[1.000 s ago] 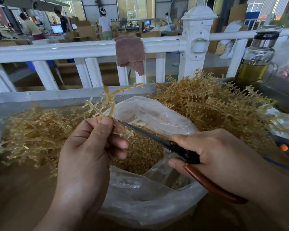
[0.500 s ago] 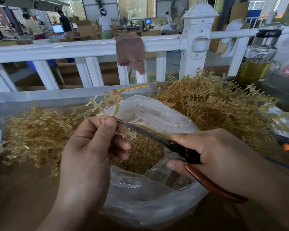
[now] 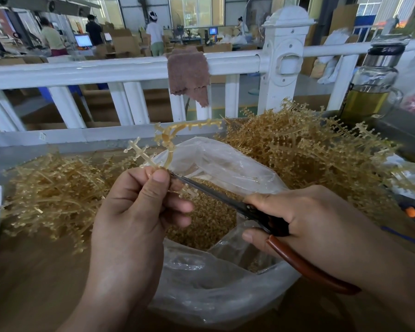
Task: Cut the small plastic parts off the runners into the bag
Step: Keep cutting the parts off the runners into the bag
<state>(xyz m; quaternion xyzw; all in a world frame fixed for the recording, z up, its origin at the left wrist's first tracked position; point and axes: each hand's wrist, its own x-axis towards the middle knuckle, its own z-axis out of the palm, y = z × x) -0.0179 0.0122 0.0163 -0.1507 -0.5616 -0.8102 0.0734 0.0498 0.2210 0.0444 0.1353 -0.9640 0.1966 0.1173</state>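
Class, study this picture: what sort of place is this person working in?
Probably a factory or packing workshop: heaps of plastic runners on the bench, stacked cardboard boxes beyond the white railing, and other workers at computer screens.

A white railing point(image 3: 120, 70) runs along the worktop's point(image 3: 34, 271) far edge, a brown cloth point(image 3: 188, 73) draped over its top rail. At the far right corner stands a glass bottle point(image 3: 371, 85) part full of yellow liquid. Beyond the railing, people point(image 3: 155, 34) stand among cardboard boxes point(image 3: 125, 43) and lit screens point(image 3: 83, 40).
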